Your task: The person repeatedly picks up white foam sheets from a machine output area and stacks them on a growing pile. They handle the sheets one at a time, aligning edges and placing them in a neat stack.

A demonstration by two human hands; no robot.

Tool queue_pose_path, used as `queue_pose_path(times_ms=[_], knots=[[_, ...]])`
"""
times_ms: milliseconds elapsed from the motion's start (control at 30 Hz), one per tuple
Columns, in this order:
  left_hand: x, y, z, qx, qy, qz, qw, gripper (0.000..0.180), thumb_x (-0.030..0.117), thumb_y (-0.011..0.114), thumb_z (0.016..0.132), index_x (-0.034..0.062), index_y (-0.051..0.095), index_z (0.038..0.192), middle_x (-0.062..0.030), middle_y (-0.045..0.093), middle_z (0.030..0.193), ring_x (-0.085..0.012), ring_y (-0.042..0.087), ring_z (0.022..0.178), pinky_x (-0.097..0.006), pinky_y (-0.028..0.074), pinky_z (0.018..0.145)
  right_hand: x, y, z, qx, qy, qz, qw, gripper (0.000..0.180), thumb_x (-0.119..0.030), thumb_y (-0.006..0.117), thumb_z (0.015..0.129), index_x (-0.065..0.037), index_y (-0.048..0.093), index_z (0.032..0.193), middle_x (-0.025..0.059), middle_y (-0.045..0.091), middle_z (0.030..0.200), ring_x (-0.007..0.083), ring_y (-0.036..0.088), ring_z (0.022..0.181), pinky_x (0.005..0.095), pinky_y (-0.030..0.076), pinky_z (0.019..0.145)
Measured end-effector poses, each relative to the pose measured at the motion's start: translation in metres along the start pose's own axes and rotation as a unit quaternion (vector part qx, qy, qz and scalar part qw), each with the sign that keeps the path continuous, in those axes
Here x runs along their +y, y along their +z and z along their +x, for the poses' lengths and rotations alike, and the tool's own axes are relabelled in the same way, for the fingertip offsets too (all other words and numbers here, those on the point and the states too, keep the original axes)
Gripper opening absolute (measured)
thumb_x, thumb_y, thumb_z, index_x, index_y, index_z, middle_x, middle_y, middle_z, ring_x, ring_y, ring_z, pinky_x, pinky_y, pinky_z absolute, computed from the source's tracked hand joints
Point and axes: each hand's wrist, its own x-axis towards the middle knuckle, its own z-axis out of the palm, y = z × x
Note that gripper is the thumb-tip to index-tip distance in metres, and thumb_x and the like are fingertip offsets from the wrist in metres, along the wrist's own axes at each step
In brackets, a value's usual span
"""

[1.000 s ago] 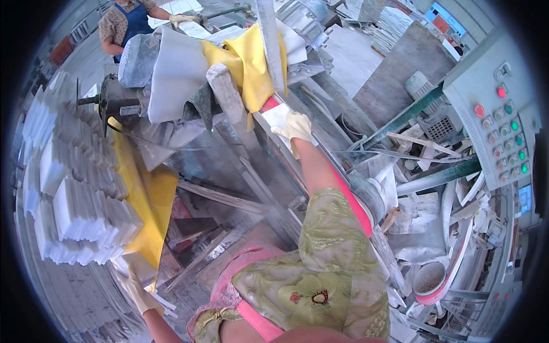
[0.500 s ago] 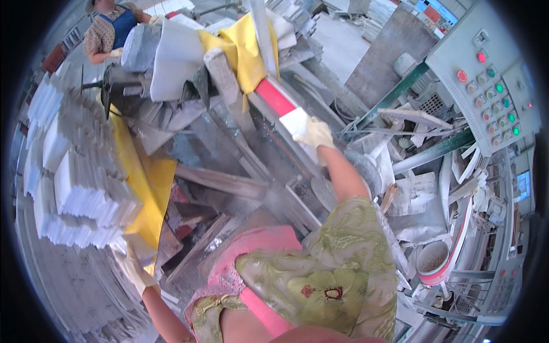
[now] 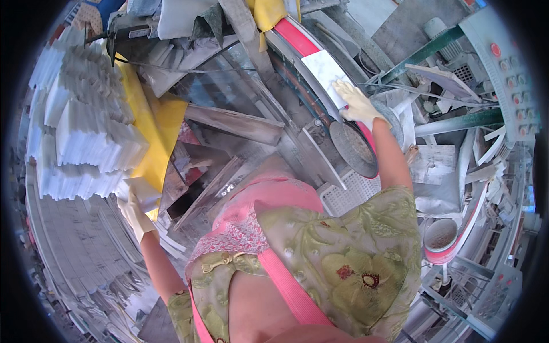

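Cluttered, dusty workshop: flat white rectangular tile point(image 3: 321, 72) lies on the narrow red belt point(image 3: 297, 38), cream-gloved right hand point(image 3: 359, 104) spread over its near end, ideally pressing evenly with fingertips clear of the belt, while cream-gloved left hand point(image 3: 134, 216) touches a white stone-like slab point(image 3: 142, 191), grip unclear.

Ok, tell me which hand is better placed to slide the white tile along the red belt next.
Probably the right hand: it touches the white tile, while the left hand is across at the tile stack.
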Motion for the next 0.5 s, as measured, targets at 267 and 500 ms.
queue_pose_path(times_ms=[267,500], knots=[[-0.011,0.000,0.004,0.033,-0.021,-0.018,0.999,0.067,0.034,0.069,0.093,0.0001,0.043,0.145,-0.0136,0.056,0.134,-0.0254,0.057,0.119,-0.039,0.047,0.101,-0.013,0.015,0.001,0.001,0.082,-0.216,0.973,0.085,-0.013,0.070,0.081,-0.011,0.031,0.157,0.0158,0.032,0.162,0.0310,0.031,0.150,0.0450,0.027,0.122],[-0.022,-0.004,0.014,0.026,-0.032,-0.028,0.999,0.072,0.036,0.072,0.091,-0.0004,0.042,0.145,-0.0143,0.056,0.133,-0.0272,0.059,0.117,-0.040,0.052,0.095,-0.011,0.025,-0.005,0.178,0.031,-0.224,0.958,0.052,-0.013,0.048,0.093,0.002,0.047,0.143,0.0188,0.054,0.144,0.0285,0.047,0.139,0.0422,0.037,0.115]])
